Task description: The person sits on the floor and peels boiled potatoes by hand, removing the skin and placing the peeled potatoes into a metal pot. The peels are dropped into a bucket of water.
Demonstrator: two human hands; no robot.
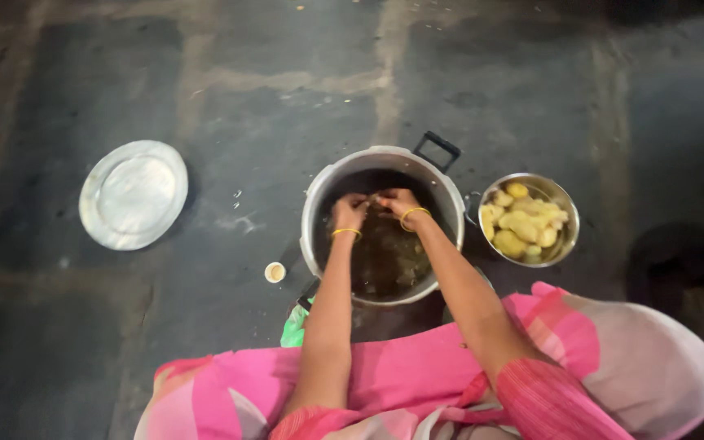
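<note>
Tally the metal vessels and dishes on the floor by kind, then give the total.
Large metal pot with black handles, both hands over it: 1
Steel bowl of peeled yellow potatoes: 1
Flat round metal plate: 1
Total: 3

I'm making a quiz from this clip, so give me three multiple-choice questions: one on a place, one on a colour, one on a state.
1. Where is the small steel bowl of peeled yellow potatoes?
A. right of the big metal pot
B. inside the pot
C. on the round steel plate

2. What colour are the wrist bangles?
A. green
B. yellow
C. black

3. What are the hands doing?
A. resting on the floor
B. lifting the plate
C. meeting over the pot

Answers: 1 A, the bowl sits beside the big metal pot. 2 B, both bangles are yellow. 3 C, the left hand and right hand touch above dark liquid.
</note>
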